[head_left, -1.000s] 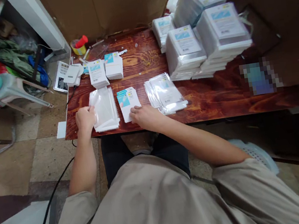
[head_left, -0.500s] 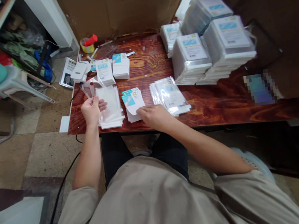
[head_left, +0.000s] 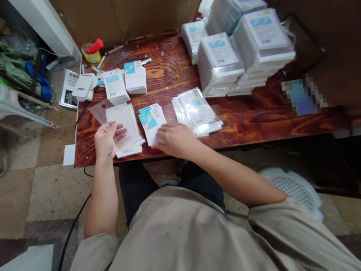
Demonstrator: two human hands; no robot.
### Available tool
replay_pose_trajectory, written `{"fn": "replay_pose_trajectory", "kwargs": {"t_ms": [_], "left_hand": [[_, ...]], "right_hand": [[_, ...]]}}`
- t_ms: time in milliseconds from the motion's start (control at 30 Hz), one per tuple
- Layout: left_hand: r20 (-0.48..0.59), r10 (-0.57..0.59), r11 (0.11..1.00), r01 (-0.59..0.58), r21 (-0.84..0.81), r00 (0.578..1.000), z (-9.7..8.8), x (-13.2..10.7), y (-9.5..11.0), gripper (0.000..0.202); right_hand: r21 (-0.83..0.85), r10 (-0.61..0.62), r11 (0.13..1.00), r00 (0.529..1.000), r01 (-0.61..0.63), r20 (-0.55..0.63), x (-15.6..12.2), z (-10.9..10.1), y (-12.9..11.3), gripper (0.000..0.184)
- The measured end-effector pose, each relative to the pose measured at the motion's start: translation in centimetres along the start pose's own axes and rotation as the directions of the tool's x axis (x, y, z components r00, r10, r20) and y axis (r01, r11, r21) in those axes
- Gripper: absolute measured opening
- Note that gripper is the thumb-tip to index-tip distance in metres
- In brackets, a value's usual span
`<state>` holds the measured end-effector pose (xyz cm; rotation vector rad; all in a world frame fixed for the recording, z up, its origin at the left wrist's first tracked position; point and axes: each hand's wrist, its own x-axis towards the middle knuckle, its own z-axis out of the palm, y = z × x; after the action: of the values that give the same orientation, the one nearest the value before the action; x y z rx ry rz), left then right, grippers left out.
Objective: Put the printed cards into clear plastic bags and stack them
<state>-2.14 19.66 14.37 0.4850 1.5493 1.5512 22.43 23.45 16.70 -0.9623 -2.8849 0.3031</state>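
My left hand (head_left: 106,140) pinches a clear plastic sleeve (head_left: 102,111) lifted off a stack of clear sleeves (head_left: 127,130) at the near left of the wooden table (head_left: 252,118). My right hand (head_left: 174,140) rests with curled fingers on a small stack of white cards with a blue print (head_left: 151,118), gripping the near edge of the top card. Just right of that hand lies a pile of filled sleeves (head_left: 197,112).
Two white card stacks (head_left: 125,82) sit farther back, with a white device (head_left: 83,87), a calculator-like scale (head_left: 67,92) and a tape roll (head_left: 92,53) at the back left. Tall wrapped bundles (head_left: 242,49) fill the back right. A cardboard wall stands behind; a white stool (head_left: 293,186) is under my right arm.
My left hand has lifted one clear sleeve off the stack and holds it above the pile. My right hand has closed on the near edge of the printed cards.
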Motion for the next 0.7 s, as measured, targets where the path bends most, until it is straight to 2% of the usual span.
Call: {"fn": "replay_pose_trajectory", "kwargs": {"t_ms": [100, 200, 267, 333, 433, 500, 567, 633, 700], "left_hand": [[-0.016, -0.014, 1.000, 0.014, -0.001, 1.000, 0.0, 0.1, 0.0, 0.021], [-0.052, -0.063, 0.998, 0.063, -0.009, 0.997, -0.5, 0.2, 0.3, 0.022], [-0.128, -0.007, 0.999, 0.000, -0.050, 0.992, -1.3, 0.3, 0.8, 0.017], [-0.186, 0.096, 0.988, -0.117, -0.105, 0.978, -2.2, 0.2, 1.5, 0.011], [-0.157, 0.150, 0.970, -0.176, -0.165, 0.976, -3.2, -0.2, 2.2, 0.015], [-0.135, 0.110, 0.975, -0.133, -0.177, 0.985, -3.0, -0.6, 2.1, 0.020], [-0.142, 0.060, 0.981, -0.084, -0.173, 0.988, -2.1, -1.1, 1.5, 0.024], [-0.139, 0.013, 0.980, -0.040, -0.194, 0.990, -1.0, -1.6, 0.7, 0.026], [-0.091, -0.031, 0.963, 0.006, -0.270, 0.995, 0.2, -1.9, 0.1, 0.021]], "right_hand": [[0.006, -0.204, 0.979, 0.975, 0.205, -0.089, 3.6, 0.7, -0.5, 0.031], [0.002, -0.336, 0.942, 0.941, 0.336, -0.038, 7.0, 2.2, -1.1, 0.031], [-0.014, -0.354, 0.935, 0.935, 0.354, 0.004, 8.4, 3.1, -1.5, 0.030], [-0.040, -0.344, 0.938, 0.939, 0.344, 0.002, 8.8, 3.5, -1.9, 0.031], [-0.047, -0.337, 0.941, 0.942, 0.336, -0.015, 7.9, 2.9, -1.9, 0.032], [-0.036, -0.306, 0.952, 0.951, 0.304, -0.039, 6.3, 1.9, -1.4, 0.033], [-0.034, -0.242, 0.970, 0.970, 0.241, -0.037, 4.2, 0.7, -0.6, 0.041], [-0.054, -0.188, 0.980, 0.980, 0.191, 0.059, 2.2, -0.5, 0.3, 0.044], [-0.082, -0.159, 0.981, 0.971, 0.176, 0.176, 0.8, -1.3, 1.0, 0.034]]}}
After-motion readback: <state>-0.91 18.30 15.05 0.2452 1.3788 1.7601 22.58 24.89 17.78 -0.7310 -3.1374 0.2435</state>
